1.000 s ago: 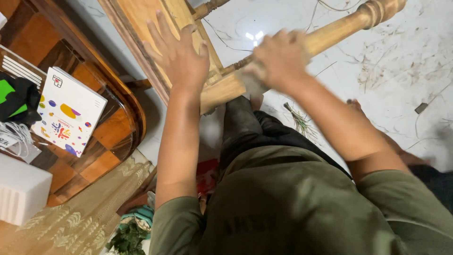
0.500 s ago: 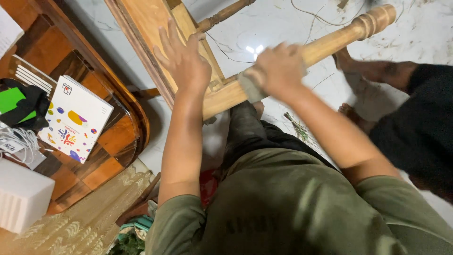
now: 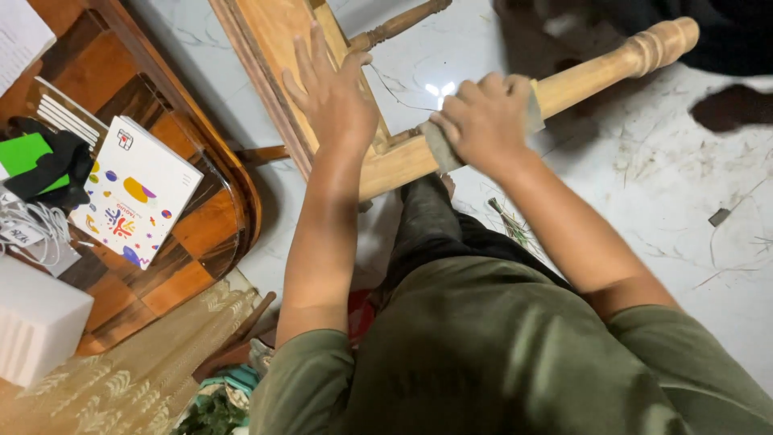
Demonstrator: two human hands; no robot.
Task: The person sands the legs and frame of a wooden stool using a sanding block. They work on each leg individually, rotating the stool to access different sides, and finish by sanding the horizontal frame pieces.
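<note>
Wood dulls under the sandpaper (image 3: 441, 149) my right hand (image 3: 483, 121) grips on the chair leg (image 3: 600, 72); I'd keep strokes lengthwise, left hand (image 3: 332, 93) spread flat bracing the frame (image 3: 266, 48).

A: How many hands are on the wood?
B: Two hands, one left (image 3: 334, 93), one right (image 3: 483, 121).
A: Turned legs?
B: Two: one pale (image 3: 596, 72), one dark (image 3: 398, 24).
A: Boxes?
B: One white box (image 3: 133, 193).

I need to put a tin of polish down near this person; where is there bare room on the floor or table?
The white floor right of the right hand, below the turned wooden leg, is bare apart from scattered debris. The wooden table at left is crowded: a colourful box, a white block, cables.
</note>
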